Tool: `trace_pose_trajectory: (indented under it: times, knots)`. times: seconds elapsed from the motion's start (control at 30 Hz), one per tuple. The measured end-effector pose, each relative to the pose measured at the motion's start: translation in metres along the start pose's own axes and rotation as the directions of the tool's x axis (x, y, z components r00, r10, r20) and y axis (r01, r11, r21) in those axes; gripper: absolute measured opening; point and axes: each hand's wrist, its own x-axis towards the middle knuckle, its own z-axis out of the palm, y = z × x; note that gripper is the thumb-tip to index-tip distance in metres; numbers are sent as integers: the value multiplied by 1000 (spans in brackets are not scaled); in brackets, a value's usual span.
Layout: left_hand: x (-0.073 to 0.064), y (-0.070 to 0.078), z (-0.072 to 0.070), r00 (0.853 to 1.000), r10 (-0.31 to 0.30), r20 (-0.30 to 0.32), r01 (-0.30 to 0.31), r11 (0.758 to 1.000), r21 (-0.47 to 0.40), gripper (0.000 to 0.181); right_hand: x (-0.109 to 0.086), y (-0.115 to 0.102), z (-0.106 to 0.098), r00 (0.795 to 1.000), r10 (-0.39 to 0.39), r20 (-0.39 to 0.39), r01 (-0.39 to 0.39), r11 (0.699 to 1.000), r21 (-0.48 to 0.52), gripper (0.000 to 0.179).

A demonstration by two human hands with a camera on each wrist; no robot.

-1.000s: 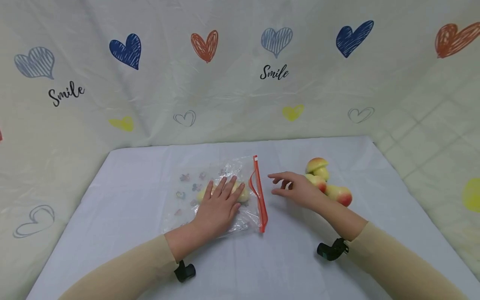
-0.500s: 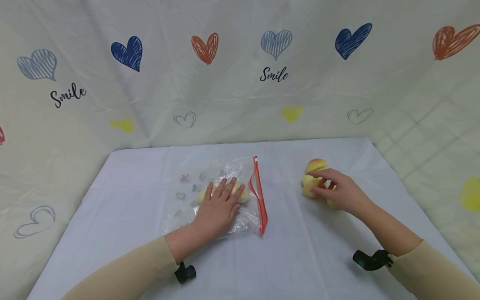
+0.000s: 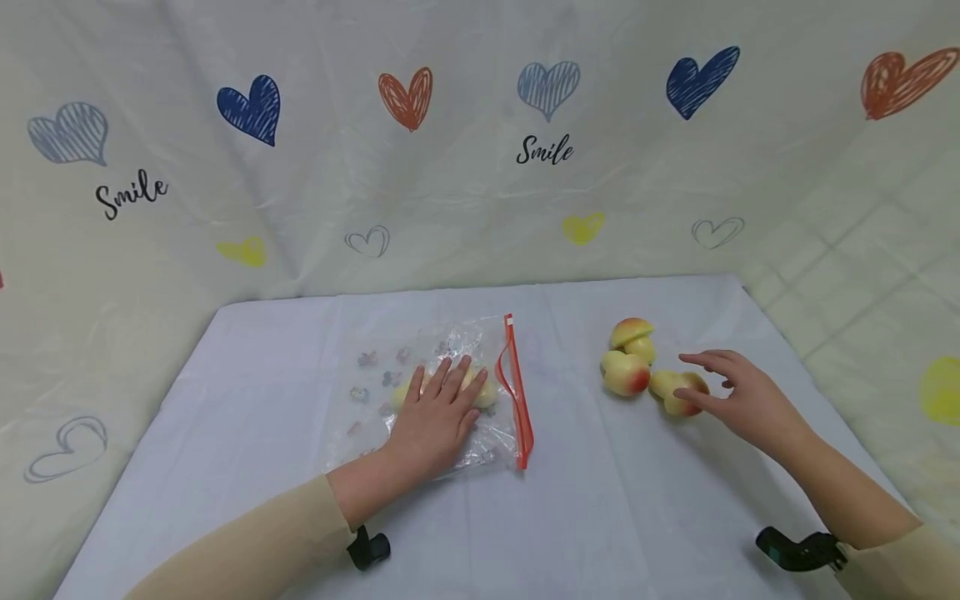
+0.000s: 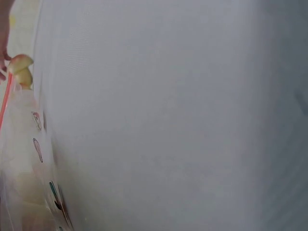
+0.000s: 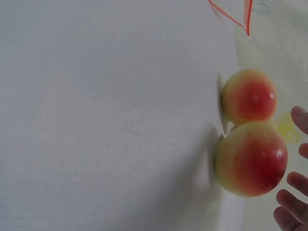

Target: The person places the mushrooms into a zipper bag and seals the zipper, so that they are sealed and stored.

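Note:
My left hand lies flat with spread fingers on a clear zip bag that has a red zip edge. Pale yellow things show inside the bag, partly covered by that hand. Three mushroom-shaped pieces, yellow with red-tinged caps, lie on the right: a back mushroom, a front-left mushroom and a front-right mushroom. Beside the last one is my right hand, fingers apart and empty, its thumb overlapping the cap in the head view. Two red-flushed caps show in the right wrist view, fingers just beyond them.
A white cloth covers the table. Behind it hangs a pale backdrop printed with hearts and "Smile". A small black camera sits at the right wrist, another black camera at the left.
My right hand has moved from near the bag's zip edge rightward across the mushrooms to their right side, uncovering them. The left hand stays on the bag.

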Motion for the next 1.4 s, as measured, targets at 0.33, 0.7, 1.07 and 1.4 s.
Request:
trace_pose_trajectory:
  times: [0.33,0.7,1.07,1.4]
  knots:
    - [0,0,2,1000,2,4,-2,1000,-1,60,-1,13,8,980,145,138,-144,989,-19,90]
    - [0,-1,3,1000,5,-4,-5,1000,-4,61,-5,13,11,974,175,144,-180,983,28,89]
    - [-2,-2,3,1000,-4,3,4,1000,4,61,-6,11,1,990,137,17,-138,988,62,81]
    - [-1,-1,2,1000,0,5,0,1000,-3,61,-5,-4,-14,992,128,-12,-126,986,108,80]
